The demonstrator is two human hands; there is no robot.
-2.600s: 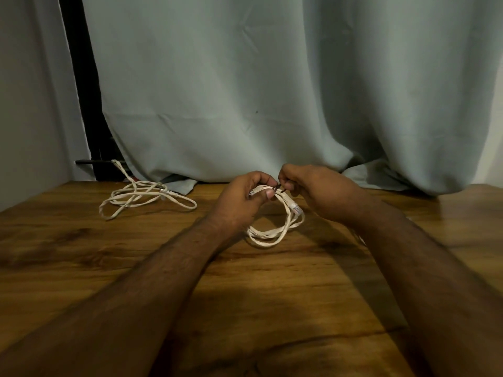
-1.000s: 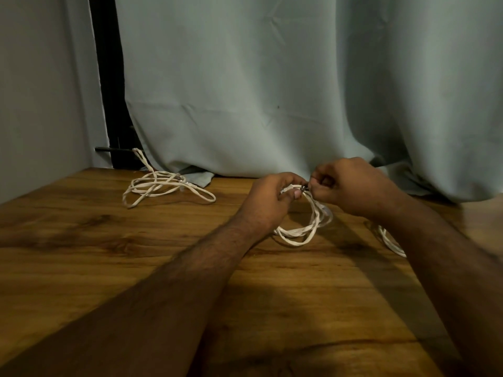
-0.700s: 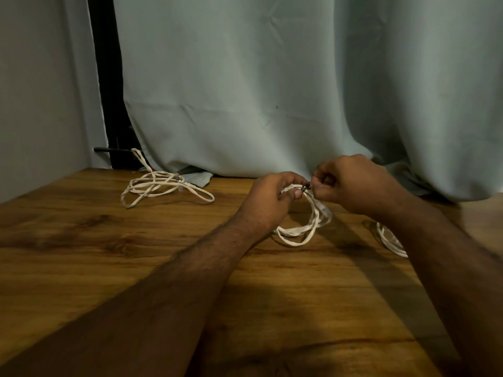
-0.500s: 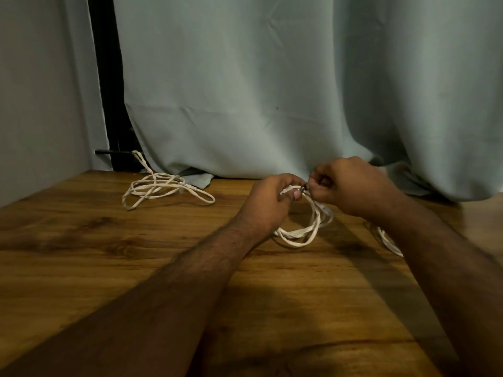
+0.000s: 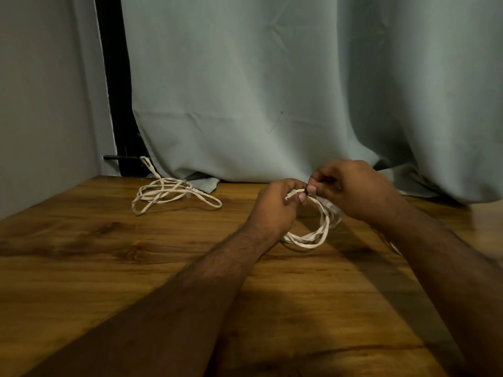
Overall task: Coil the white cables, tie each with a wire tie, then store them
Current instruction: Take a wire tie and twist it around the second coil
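A coiled white cable [image 5: 313,235] hangs between both hands over the wooden table [image 5: 136,268]. My left hand [image 5: 277,205] grips the top of the coil, with a plug end poking out beside its thumb. My right hand [image 5: 353,191] pinches something small at the same spot on the coil; the wire tie itself is too small to make out. A second white cable [image 5: 168,194] lies loose and tangled at the back left of the table. A bit of another white cable [image 5: 394,247] shows behind my right forearm.
A pale green curtain [image 5: 272,91] hangs along the table's back edge. A grey wall stands at the left, with a dark gap and a black bar [image 5: 119,157] beside the curtain.
Both hands have stayed at the top of the coil, with small finger movements of my right hand there. The view has shifted slightly since the earliest frame.
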